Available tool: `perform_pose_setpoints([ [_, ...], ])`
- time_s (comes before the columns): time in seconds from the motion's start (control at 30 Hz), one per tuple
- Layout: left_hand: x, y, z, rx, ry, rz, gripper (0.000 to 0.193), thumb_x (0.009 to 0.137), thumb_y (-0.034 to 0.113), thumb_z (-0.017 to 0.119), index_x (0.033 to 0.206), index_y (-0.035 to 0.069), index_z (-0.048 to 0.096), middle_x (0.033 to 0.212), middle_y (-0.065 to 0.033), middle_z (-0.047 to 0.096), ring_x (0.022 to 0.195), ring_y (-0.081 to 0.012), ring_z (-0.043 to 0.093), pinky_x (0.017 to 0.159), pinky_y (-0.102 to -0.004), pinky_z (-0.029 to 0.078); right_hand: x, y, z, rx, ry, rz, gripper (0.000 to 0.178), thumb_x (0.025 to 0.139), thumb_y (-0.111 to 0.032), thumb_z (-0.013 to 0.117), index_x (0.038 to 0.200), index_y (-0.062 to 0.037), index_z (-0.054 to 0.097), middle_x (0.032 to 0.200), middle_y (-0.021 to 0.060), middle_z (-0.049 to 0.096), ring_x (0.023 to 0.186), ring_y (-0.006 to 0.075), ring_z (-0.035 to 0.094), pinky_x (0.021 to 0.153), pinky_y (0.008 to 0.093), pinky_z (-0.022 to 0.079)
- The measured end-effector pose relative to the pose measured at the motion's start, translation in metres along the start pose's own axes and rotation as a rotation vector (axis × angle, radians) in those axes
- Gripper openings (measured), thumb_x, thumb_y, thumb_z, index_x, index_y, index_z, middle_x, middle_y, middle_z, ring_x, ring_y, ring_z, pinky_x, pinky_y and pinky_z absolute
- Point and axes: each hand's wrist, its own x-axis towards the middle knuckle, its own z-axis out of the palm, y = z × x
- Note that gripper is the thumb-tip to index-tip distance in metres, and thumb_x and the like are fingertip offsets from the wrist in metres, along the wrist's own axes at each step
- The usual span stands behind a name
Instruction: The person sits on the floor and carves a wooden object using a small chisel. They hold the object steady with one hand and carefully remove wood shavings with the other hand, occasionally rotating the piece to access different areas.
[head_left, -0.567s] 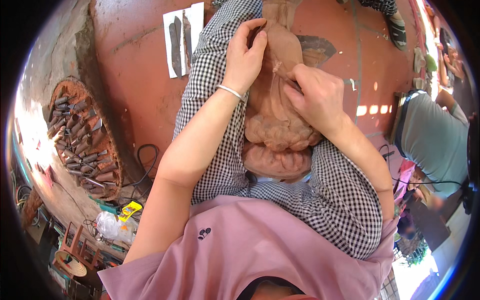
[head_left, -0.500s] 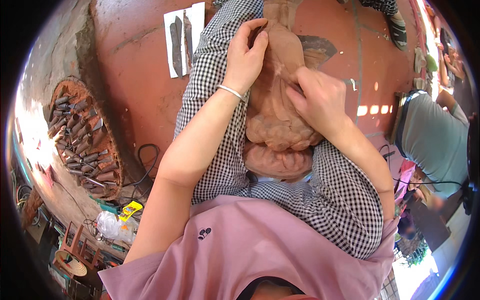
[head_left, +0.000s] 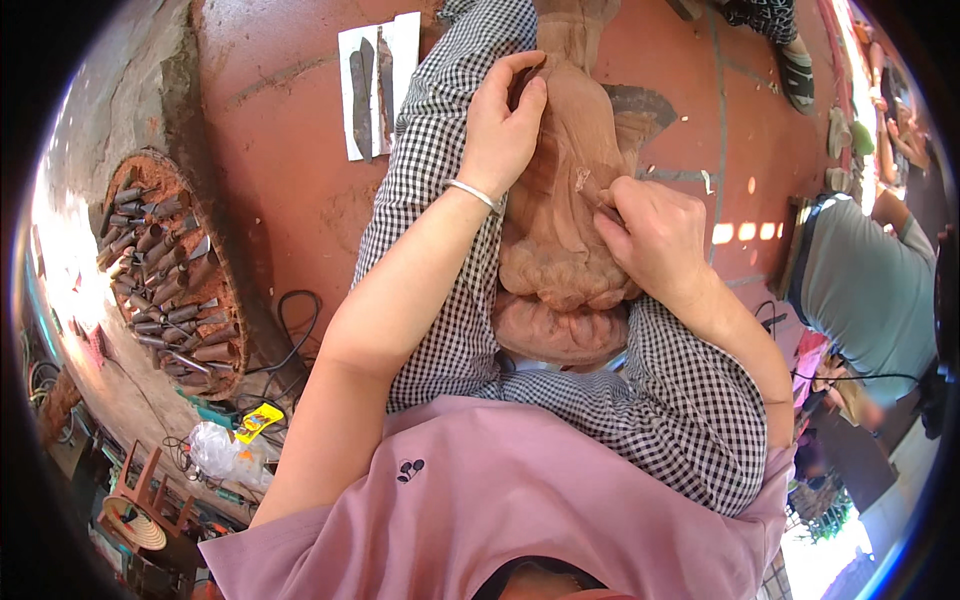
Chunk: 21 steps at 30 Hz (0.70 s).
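A reddish-brown carved wooden sculpture (head_left: 572, 125) lies lengthwise between my legs, with smooth folds in its middle and rounded bulges at its near end. My left hand (head_left: 505, 125) is curled round its far left edge, thumb and fingers gripping the wood. Lower down on the right side, my right hand (head_left: 655, 235) is closed against the carved surface, fingers bent and pressed together. What the right fingers hold is hidden; a small pale patch shows just beyond their tips.
A basket (head_left: 240, 345) of wooden-handled carving tools stands at left on a stone ledge. Two dark flat blades (head_left: 361, 100) lie on white paper (head_left: 350, 48) on the red tiled floor. A black cable (head_left: 285, 305) curls nearby. Another person (head_left: 855, 285) sits at right.
My right hand has drawn nearer to me along the carving, and the pale patch has moved with it. My left hand keeps its hold; the whole view has shifted slightly.
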Motion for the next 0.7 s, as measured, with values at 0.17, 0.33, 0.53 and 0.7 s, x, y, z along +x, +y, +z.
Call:
perform_pose_setpoints([
  [0.17, 0.002, 0.005, 0.003, -0.062, -0.022, -0.022, 0.027, 0.095, 0.009, 0.056, 0.119, -0.002, 0.060, 0.110, -0.0125, 0.067, 0.102, -0.0200, 0.064, 0.091, -0.0296, 0.049, 0.015, 0.017, 0.012, 0.081, 0.105, -0.040, 0.026, 0.067, -0.011, 0.076, 0.079, -0.0080, 0.053, 0.068, 0.0061, 0.059, 0.063, 0.0251, 0.062, 0.053, 0.0374, 0.048],
  [0.33, 0.002, 0.002, 0.000, -0.060, -0.035, 0.019, 0.028, 0.095, 0.009, 0.057, 0.120, -0.002, 0.060, 0.110, -0.0103, 0.067, 0.102, -0.0170, 0.063, 0.091, -0.0284, 0.049, -0.013, 0.035, 0.002, 0.268, 0.025, -0.009, 0.018, 0.068, -0.005, 0.075, 0.080, -0.0075, 0.061, 0.068, 0.0052, 0.060, 0.064, 0.0253, 0.061, 0.056, 0.0347, 0.048],
  [0.53, 0.000, 0.008, 0.001, -0.068, -0.030, -0.013, 0.027, 0.096, 0.009, 0.056, 0.120, -0.002, 0.060, 0.109, -0.0091, 0.067, 0.101, -0.0155, 0.063, 0.090, -0.0275, 0.049, -0.034, 0.059, -0.021, 0.499, -0.048, 0.227, 0.017, 0.069, 0.002, 0.073, 0.084, -0.0038, 0.068, 0.088, 0.0076, 0.062, 0.083, 0.0225, 0.060, 0.068, 0.0318, 0.050],
  [0.7, 0.001, 0.002, 0.002, -0.020, -0.034, -0.025, 0.027, 0.096, 0.009, 0.056, 0.121, -0.002, 0.059, 0.110, -0.0094, 0.067, 0.100, -0.0150, 0.063, 0.089, -0.0271, 0.049, -0.016, 0.044, 0.007, 0.535, 0.038, 0.127, 0.018, 0.070, 0.000, 0.075, 0.084, -0.0052, 0.067, 0.111, 0.0072, 0.060, 0.105, 0.0256, 0.057, 0.087, 0.0350, 0.047],
])
